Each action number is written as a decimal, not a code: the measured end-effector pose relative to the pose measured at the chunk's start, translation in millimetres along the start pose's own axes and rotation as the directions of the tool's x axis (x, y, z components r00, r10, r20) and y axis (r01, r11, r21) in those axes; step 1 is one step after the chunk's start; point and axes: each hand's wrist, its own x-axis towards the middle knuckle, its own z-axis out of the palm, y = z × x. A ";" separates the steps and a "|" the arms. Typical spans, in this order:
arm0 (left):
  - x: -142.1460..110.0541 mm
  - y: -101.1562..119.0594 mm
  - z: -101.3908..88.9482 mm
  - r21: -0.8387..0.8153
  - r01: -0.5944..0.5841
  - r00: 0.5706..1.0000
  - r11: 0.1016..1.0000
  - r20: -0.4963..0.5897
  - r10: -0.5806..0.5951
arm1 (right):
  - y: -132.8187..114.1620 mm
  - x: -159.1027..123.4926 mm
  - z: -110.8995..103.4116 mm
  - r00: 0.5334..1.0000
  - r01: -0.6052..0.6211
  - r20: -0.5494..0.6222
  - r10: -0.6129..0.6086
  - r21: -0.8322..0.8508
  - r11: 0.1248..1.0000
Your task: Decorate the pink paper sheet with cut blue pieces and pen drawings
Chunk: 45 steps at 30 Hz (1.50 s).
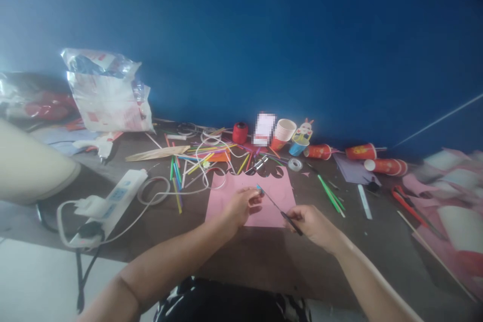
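Note:
In the head view my left hand [241, 206] is over a pink sheet of paper [226, 214], its fingers pinched. At its fingertips shows a small blue piece [259, 188], too small to name. My right hand [311, 224] grips a slim metal tool with a black handle [291, 223]. Its thin shaft points up and left, and the tip meets or nearly meets the blue piece. Whether this is scissors seen edge-on, I cannot tell. Scalloped cut-outs run along the far edge of the pink paper, which lies flat on the dark table.
Left are a power strip [116, 196] with cables, a glue gun [100, 146] and a plastic bag [109, 95]. Behind the paper lie coloured sticks [177, 181], a tape roll [295, 164] and paper cups [286, 131]. On the right are green strips [330, 193] and pink scraps [422, 186].

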 end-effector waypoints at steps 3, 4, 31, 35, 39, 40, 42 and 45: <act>-1.8 0.8 0.9 0.005 0.001 1.000 1.000 0.004 -0.001 | -1.0 -1.3 -2.3 1.000 -0.013 0.002 0.013 -0.011 1.000; -2.3 1.0 1.2 0.006 0.004 1.000 1.000 0.007 -0.004 | -1.1 -1.7 -2.9 1.000 -0.014 0.001 0.014 -0.016 1.000; -5.4 15.0 -6.8 0.122 0.069 0.986 0.990 0.140 -0.086 | -11.9 -9.2 -22.7 1.000 -0.022 0.008 0.024 -0.178 0.984; -7.4 18.3 -6.5 0.136 0.081 0.983 0.987 0.151 -0.102 | -15.3 -11.1 -26.3 0.999 -0.029 0.035 0.036 -0.177 0.984; -9.3 20.7 -5.3 0.145 0.086 0.982 0.986 0.157 -0.108 | -21.1 -13.9 -28.4 0.999 -0.036 0.032 0.042 -0.166 0.986; -9.6 21.1 -5.0 0.146 0.085 0.981 0.986 0.159 -0.108 | -22.4 -14.3 -28.7 0.999 -0.037 0.031 0.043 -0.164 0.986; -9.8 21.7 -4.6 0.148 0.083 0.981 0.986 0.164 -0.107 | -24.1 -15.1 -29.3 0.998 -0.038 0.035 0.044 -0.164 0.986; -9.9 22.4 -4.5 0.150 0.078 0.979 0.986 0.177 -0.104 | -24.9 -15.7 -30.0 0.998 -0.039 0.039 0.047 -0.181 0.983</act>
